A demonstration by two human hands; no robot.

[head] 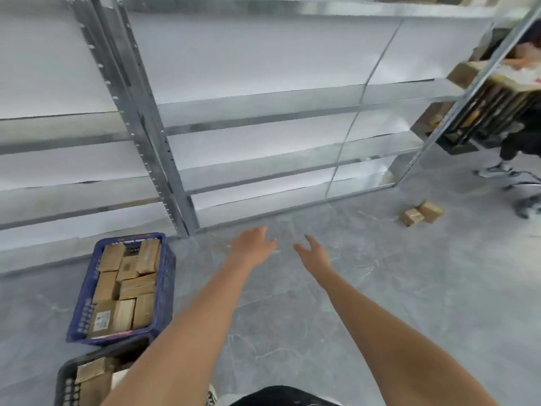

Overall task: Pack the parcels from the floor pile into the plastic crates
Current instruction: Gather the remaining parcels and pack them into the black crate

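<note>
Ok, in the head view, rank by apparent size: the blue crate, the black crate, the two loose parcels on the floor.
1. Blue crate, fully visible.
2. Black crate, cut off by the frame and an arm, so unsure.
3. Two loose parcels, farther away, alike in size.

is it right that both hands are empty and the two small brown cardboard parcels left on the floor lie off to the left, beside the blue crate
Not quite. The head view shows the two small brown cardboard parcels off to the right, far from the blue plastic crate. Both hands, left and right, are indeed empty.
</note>
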